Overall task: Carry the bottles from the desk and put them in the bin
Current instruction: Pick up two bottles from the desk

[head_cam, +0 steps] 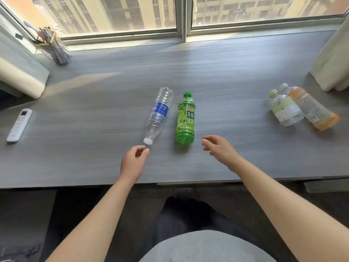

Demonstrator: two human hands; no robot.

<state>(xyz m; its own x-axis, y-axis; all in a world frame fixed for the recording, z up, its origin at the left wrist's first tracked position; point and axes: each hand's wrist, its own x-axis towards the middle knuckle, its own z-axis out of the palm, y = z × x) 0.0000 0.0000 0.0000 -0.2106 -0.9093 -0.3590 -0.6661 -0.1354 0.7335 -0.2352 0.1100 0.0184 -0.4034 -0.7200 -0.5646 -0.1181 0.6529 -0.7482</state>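
Observation:
A clear water bottle [159, 115] with a blue label lies on the grey desk [85, 140], its white cap pointing toward me. Beside it on the right lies a green tea bottle [185, 119], cap pointing away. At the desk's right end lie a clear bottle with a pale green cap [286, 109] and an orange-labelled bottle [312, 108], touching each other. My left hand [134, 161] hovers just short of the water bottle's cap, fingers loosely curved, holding nothing. My right hand [220, 150] hovers to the right of the green bottle's base, empty. No bin is in view.
A white remote control [19, 124] lies at the desk's left. A clear pen holder [53, 46] stands at the back left by the window. A curtain [332, 59] hangs at the back right. The desk's front edge runs just below my wrists.

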